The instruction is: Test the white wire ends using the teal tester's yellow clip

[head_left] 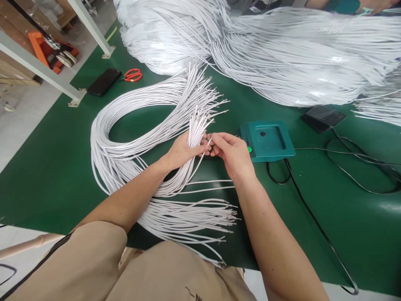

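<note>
My left hand [184, 151] is wrapped round a bundle of white cables [196, 130], whose tips point up and to the right. Close beside it, my right hand [232, 152] pinches the end of a single white cable [206, 147] between thumb and fingers. A long loop of white cables [102, 133] curves round on the left, with one set of ends behind my hands. More loose cable ends [200, 213] lie below my hands, near the table's front edge.
A teal device [267, 140] with a green button sits right of my hands. Large cable heaps [300, 54] fill the back. A black phone [104, 82], red-handled scissors [133, 75], a black box [323, 118] and black cords [313, 217] lie on the green table [354, 234]. Another person's hand [376, 5] shows at upper right.
</note>
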`<control>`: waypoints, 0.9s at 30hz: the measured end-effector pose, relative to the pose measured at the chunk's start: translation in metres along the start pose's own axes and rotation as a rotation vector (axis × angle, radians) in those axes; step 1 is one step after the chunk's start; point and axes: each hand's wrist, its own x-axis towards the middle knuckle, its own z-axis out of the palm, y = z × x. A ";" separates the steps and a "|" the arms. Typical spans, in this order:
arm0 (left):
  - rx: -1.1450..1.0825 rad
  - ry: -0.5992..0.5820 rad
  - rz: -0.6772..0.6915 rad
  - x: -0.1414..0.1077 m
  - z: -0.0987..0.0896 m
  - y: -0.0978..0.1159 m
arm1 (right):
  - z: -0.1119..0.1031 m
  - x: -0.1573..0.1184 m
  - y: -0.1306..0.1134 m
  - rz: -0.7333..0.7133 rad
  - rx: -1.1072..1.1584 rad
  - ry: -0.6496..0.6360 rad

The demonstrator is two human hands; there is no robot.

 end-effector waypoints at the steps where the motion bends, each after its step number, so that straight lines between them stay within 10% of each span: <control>1: 0.000 -0.008 0.002 0.000 -0.001 0.000 | 0.000 0.000 0.000 -0.023 -0.047 0.016; 7: 0.007 -0.060 -0.010 0.000 -0.001 0.002 | -0.002 -0.001 0.002 -0.232 -0.438 0.065; 15: -0.058 -0.067 -0.158 0.007 -0.006 -0.002 | -0.012 0.000 0.005 -0.834 -1.512 0.027; 27: 0.222 0.067 -0.128 0.011 -0.007 -0.009 | -0.032 0.013 -0.003 -0.774 -1.735 0.038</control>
